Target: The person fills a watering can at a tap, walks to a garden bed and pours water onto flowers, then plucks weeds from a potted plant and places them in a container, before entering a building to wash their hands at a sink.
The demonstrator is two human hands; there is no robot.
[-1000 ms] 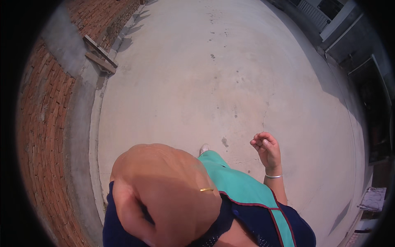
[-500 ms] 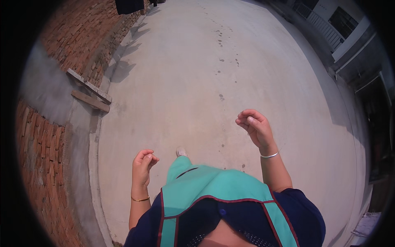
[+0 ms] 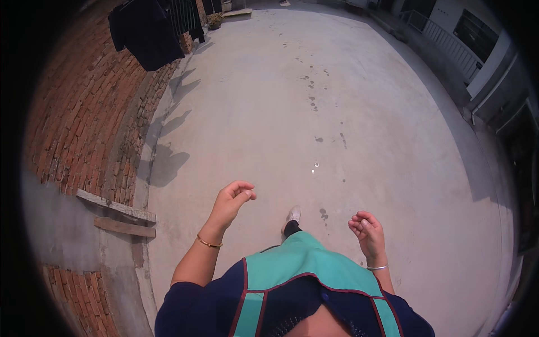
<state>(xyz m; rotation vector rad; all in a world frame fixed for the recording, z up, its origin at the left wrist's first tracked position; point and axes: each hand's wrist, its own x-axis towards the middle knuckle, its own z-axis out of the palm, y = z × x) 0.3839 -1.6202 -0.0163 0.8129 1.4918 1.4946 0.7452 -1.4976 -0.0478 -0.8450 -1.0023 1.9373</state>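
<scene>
My left hand (image 3: 233,201) is raised over the concrete, its fingers curled and pressed near the thumb, with nothing seen in them. A gold-coloured bangle (image 3: 209,242) circles that wrist. On the other side my right hand (image 3: 369,231) is held lower, fingers folded in toward the thumb, holding nothing visible. It has a silver bangle (image 3: 377,268). Between my forearms hangs a green apron (image 3: 303,255) with dark red edging, and one light shoe (image 3: 295,213) shows beyond it. Neither hand touches anything.
Pale concrete ground (image 3: 252,123) stretches ahead, marked by a line of wet spots (image 3: 313,104). A brick wall (image 3: 95,118) runs along the left, with two boards (image 3: 124,227) jutting from it. Dark clothes (image 3: 147,33) hang farther on. A white railing (image 3: 443,42) edges a building at right.
My left hand has swung forward and my right hand has come back lower. The boards have slid nearer in view, and more of the hanging clothes shows. A foot is now farther forward.
</scene>
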